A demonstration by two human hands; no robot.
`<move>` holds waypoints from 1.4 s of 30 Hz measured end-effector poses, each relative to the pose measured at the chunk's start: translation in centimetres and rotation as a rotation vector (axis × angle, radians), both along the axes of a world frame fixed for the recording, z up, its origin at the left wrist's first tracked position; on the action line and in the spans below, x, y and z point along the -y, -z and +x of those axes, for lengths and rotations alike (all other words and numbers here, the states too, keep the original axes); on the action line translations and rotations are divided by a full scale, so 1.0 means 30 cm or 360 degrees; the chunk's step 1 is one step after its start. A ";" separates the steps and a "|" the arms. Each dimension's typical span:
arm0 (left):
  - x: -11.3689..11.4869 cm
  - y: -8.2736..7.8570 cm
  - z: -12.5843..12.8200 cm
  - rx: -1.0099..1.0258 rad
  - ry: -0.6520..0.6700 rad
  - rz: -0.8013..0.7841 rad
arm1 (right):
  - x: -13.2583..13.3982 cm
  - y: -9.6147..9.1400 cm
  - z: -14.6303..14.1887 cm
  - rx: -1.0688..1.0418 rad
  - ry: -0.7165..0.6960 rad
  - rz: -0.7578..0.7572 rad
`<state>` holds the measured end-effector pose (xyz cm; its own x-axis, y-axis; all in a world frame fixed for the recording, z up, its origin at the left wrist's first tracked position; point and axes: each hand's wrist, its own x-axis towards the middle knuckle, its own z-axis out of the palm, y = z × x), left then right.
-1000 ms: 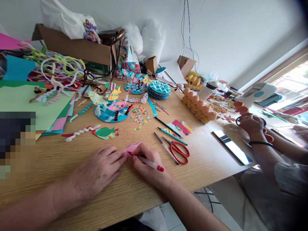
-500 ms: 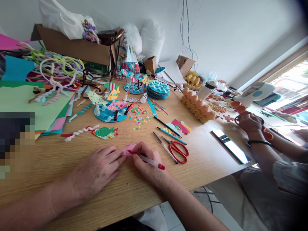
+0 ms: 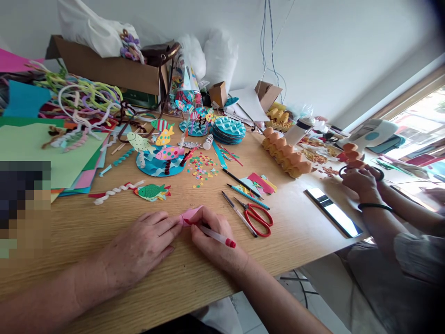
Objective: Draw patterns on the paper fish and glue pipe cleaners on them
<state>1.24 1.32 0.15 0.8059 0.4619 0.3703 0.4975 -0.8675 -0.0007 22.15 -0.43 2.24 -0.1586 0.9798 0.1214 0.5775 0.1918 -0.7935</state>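
Note:
On the wooden table lies a small piece of pink paper (image 3: pixel 190 214), partly hidden by both hands. My left hand (image 3: pixel 148 239) has its fingertips on the paper's left edge, keeping it against the table. In my right hand (image 3: pixel 217 241) a clear-barrelled red pen (image 3: pixel 213 234) is gripped like a writing tool, its tip on the paper. Just right of that hand are a pair of red-handled scissors (image 3: pixel 257 218) and a pen with a clear barrel (image 3: pixel 239 214). A green paper fish (image 3: pixel 151 191) lies beyond my left hand.
Paper fish stand on a blue disc (image 3: pixel 160 169), with confetti (image 3: pixel 201 168) beside it. Coloured paper sheets (image 3: pixel 45 148) lie left. To the right are an egg carton (image 3: pixel 287 153), a phone (image 3: pixel 332 211) and another person's hands (image 3: pixel 363 181) holding scissors and carton pieces.
My right hand and the red pen have shifted slightly, the pen's tip moving a little left on the paper. The other person's hands have moved slightly with the carton piece.

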 end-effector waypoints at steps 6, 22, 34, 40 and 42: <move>-0.003 -0.008 -0.002 -0.0039 0.0025 0.0015 | 0.000 0.001 0.000 0.0000 -0.0023 0.0012; -0.003 -0.006 -0.008 -0.0078 0.0018 0.0087 | 0.005 0.009 0.006 -0.0052 -0.0026 0.0058; -0.001 0.001 -0.002 -0.0063 0.0012 0.0070 | 0.001 0.005 0.001 0.0001 0.0009 -0.0018; -0.001 -0.008 0.002 -0.0042 0.0031 0.0142 | 0.002 0.005 -0.001 -0.0084 0.0020 -0.0055; 0.000 -0.008 0.002 -0.0038 0.0032 0.0159 | 0.003 0.008 -0.001 -0.0089 0.0012 -0.0044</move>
